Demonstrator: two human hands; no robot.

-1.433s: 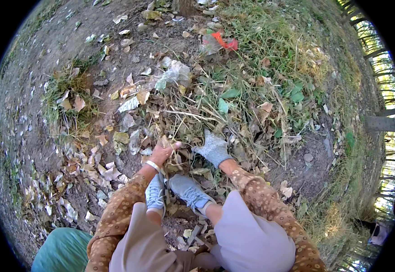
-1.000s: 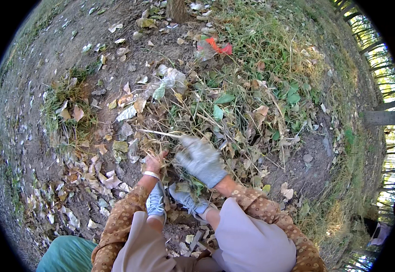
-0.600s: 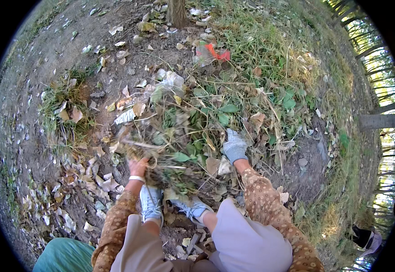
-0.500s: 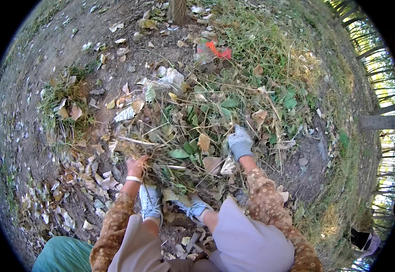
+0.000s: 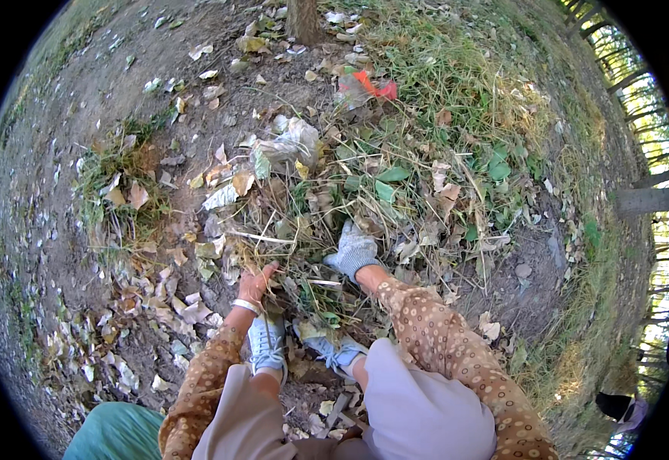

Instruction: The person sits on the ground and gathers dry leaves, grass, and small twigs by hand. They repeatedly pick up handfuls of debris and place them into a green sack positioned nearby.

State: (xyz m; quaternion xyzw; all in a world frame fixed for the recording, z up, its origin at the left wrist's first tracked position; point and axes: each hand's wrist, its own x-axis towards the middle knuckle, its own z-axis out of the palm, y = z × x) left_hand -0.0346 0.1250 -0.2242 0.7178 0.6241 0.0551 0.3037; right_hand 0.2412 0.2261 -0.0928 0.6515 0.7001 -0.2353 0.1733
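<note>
Compared with half a second back, both hands have dropped lower into the pile and moved closer together; the right one came in from out on the right to nearly the middle.

The left hand [image 5: 256, 282] is bare, with a pale band at the wrist, and it's pressed palm-down at the near-left edge of the heap of dry leaves and stalks [image 5: 327, 207]. Its fingers look curled into the litter, but I can't tell if they're actually gripping anything. The right hand [image 5: 354, 251] wears a grey knit glove and sits on the near edge of the same heap, fingers pushed in among the stems; again, can't tell if it's clamped on something or just resting.

The heap itself is a messy mix: brown curled leaves, straw-coloured stalks, a few green leaves, and a crumpled pale plastic scrap [image 5: 292, 144] at its far-left side. It lies right in front of the light blue sneakers [image 5: 267, 345], between bare dirt on the left and grass [image 5: 457, 92] on the right.

A red scrap [image 5: 374, 86] shows further off. Fingertips of both hands are buried in the litter, and the right sneaker is partly covered by leaves.
</note>
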